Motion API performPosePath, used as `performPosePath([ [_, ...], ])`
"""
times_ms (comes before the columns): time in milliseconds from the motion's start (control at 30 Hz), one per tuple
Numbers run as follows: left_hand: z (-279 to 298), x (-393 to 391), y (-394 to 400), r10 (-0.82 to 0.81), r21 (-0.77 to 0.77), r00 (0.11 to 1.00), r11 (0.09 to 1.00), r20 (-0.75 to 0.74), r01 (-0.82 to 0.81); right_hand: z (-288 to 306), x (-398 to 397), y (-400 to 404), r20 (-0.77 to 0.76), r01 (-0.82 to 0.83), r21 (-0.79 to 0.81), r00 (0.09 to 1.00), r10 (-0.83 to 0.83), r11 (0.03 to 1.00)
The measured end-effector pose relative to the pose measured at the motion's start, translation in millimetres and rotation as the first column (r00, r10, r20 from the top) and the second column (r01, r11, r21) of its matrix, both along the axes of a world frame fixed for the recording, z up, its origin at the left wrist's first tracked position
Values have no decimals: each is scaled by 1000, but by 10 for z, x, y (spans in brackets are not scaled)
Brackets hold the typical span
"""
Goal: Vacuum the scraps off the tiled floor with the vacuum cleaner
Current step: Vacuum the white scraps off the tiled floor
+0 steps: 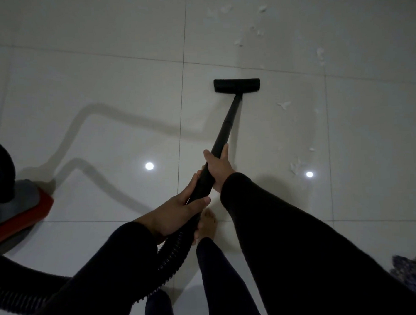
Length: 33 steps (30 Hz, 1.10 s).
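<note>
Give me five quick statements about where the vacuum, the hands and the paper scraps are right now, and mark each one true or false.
1. Both hands grip the black wand. True: the right hand holds it higher up, the left hand lower, near the ribbed hose.
2. The floor nozzle sits on top of a pile of scraps. False: the tile directly around it looks bare.
3. White scraps lie beyond and to the right of the nozzle. True.
4. The red and grey vacuum body stands on the right side. False: it is at the left edge.
5. The person wears shoes. False: a bare foot shows below the hands.
</note>
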<state>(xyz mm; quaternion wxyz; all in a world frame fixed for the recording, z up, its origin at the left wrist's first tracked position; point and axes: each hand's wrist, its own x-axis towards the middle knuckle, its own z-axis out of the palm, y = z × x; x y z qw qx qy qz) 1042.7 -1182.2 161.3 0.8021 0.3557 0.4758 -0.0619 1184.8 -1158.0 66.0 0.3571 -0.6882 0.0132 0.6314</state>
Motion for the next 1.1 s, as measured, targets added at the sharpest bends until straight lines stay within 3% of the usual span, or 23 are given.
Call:
performPosePath([
  [467, -138, 369, 674, 57, -20, 996, 998, -68, -58, -110, 337, 770, -37, -24, -5, 999, 24, 1000],
  [1100, -262, 442, 1992, 19, 61, 1000, 998, 12, -20, -161, 441, 2102, -30, -13, 48, 999, 14, 999],
])
